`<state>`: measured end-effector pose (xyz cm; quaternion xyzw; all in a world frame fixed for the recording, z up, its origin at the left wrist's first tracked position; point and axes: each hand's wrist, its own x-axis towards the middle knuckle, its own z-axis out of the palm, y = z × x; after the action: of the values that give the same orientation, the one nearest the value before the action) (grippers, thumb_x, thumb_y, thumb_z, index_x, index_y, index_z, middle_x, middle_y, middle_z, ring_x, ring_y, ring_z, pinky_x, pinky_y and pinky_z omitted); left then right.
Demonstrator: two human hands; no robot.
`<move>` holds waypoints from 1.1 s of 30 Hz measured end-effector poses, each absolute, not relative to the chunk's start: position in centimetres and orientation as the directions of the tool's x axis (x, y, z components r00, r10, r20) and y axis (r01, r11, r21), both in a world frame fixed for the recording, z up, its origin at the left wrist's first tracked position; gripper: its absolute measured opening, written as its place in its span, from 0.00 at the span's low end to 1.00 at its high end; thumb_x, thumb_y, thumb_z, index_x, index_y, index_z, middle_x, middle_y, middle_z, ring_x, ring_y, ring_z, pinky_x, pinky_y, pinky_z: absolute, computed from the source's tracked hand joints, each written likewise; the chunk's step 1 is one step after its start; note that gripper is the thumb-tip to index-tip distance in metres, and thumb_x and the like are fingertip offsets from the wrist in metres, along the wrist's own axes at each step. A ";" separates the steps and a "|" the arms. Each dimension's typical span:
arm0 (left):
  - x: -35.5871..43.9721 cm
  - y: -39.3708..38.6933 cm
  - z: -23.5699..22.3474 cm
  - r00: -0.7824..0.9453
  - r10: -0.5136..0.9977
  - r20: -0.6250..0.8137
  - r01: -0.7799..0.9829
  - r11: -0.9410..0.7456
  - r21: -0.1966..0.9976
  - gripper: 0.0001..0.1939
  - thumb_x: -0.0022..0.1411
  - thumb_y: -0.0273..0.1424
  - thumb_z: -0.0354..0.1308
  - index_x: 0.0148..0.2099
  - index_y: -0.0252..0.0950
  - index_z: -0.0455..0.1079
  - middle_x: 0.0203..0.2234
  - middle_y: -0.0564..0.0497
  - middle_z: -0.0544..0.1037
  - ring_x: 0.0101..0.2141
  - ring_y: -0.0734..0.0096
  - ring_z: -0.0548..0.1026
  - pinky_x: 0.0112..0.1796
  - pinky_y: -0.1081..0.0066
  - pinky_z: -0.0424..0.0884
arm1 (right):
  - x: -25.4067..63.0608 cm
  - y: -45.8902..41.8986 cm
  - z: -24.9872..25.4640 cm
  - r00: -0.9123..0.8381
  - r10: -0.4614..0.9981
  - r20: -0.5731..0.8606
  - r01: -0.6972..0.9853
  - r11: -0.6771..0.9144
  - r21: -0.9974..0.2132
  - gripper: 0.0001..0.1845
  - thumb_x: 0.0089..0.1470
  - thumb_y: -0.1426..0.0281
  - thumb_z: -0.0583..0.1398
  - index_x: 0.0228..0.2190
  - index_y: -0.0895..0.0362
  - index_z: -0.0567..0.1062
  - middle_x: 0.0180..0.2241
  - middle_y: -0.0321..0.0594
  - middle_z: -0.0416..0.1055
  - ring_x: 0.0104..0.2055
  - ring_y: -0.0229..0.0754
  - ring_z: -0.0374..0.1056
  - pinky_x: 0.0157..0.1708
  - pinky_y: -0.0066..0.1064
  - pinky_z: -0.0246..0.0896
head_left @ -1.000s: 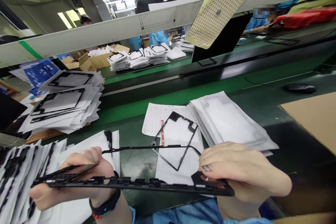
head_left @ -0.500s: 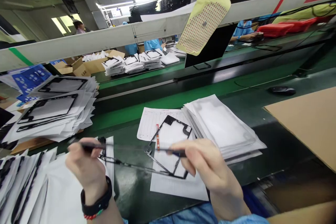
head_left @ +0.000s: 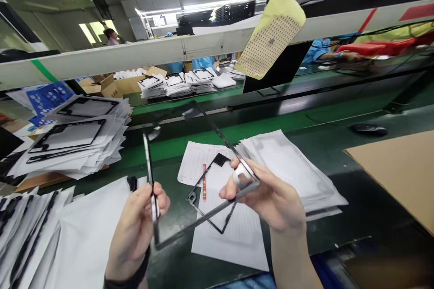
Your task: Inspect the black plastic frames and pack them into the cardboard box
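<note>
Between my two hands is a thin black rectangular frame (head_left: 198,222), held up and tilted above the bench, with its far edge blurred. My left hand (head_left: 135,219) pinches its left side, a dark band on the wrist. The fingers of my right hand (head_left: 271,194) close round its right side near the corner, and a small whitish patch shows there. Below lies a second black frame (head_left: 220,160) on white paper (head_left: 233,246). A red-and-white strip (head_left: 204,183) lies beside that frame. Behind it is a printed form (head_left: 190,162).
A stack of white sheets (head_left: 288,162) sits to the right, beyond it a cardboard sheet (head_left: 396,167) and a black mouse (head_left: 369,130). Stacked frames on paper (head_left: 77,144) stand at left, with more sleeves (head_left: 88,226) in front. A yellow sheet (head_left: 273,31) hangs from the beam.
The held frame has swung from nearly flat and edge-on to tilted upward, its opening now facing me. My left hand has moved right and down; my right hand grips near a corner.
</note>
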<state>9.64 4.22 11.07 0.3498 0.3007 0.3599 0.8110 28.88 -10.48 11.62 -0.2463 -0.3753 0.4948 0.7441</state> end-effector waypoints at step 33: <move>8.3 2.0 12.7 0.892 0.444 -0.088 -0.436 0.895 0.093 0.09 0.51 0.22 0.72 0.36 0.34 0.81 0.30 0.50 0.85 0.30 0.79 0.83 0.24 1.01 0.66 | 28.1 -14.5 8.7 0.347 0.937 0.024 -0.631 0.253 -0.734 0.41 0.38 0.45 0.70 0.55 0.40 0.71 0.60 0.43 0.68 0.59 0.51 0.68 0.46 0.35 0.71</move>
<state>8.25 2.04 12.73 0.0351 0.0537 0.2265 0.9719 28.13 -14.45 8.73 -0.3224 -0.2376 0.5194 0.7549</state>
